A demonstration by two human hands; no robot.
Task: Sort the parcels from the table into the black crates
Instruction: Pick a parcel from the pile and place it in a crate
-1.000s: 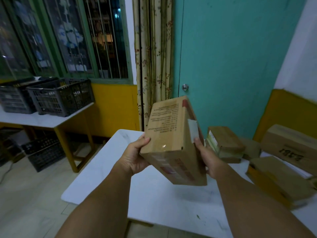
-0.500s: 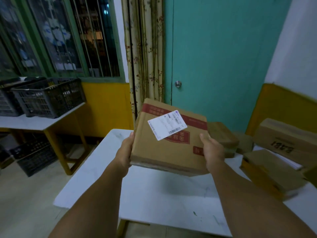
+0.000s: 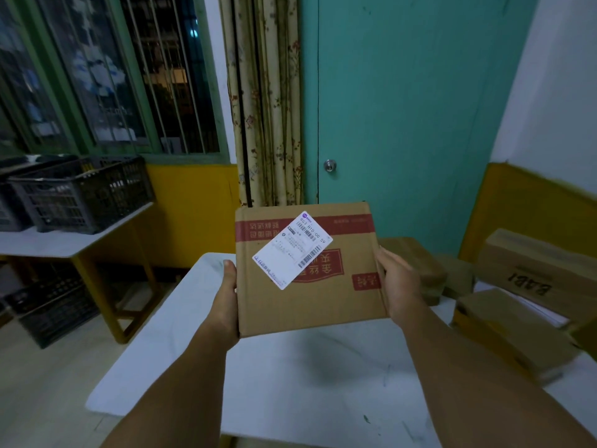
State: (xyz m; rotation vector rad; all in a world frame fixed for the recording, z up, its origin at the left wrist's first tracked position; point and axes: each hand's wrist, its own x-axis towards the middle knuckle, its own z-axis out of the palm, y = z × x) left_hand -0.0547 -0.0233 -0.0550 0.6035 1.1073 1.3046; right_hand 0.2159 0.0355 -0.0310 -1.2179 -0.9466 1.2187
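Observation:
I hold a brown cardboard parcel (image 3: 323, 299) with red print and a white shipping label above the white table (image 3: 290, 376). Its labelled face is turned up toward me. My left hand (image 3: 226, 295) grips its left edge and my right hand (image 3: 399, 282) grips its right edge. Several more brown parcels lie on the table's right side, among them a flat one (image 3: 416, 263) behind my right hand and a long one (image 3: 513, 334). Two black crates (image 3: 80, 195) stand on a second white table at the left, under the window.
A box printed with black letters (image 3: 542, 270) sits at the far right against the yellow wall. More black crates (image 3: 55, 305) rest on the floor under the left table. A teal door (image 3: 403, 124) and a curtain (image 3: 265, 101) stand behind the table.
I have turned the parcel from standing on edge to flat with its label facing me. My view has shifted slightly, and the crates sit further left in frame.

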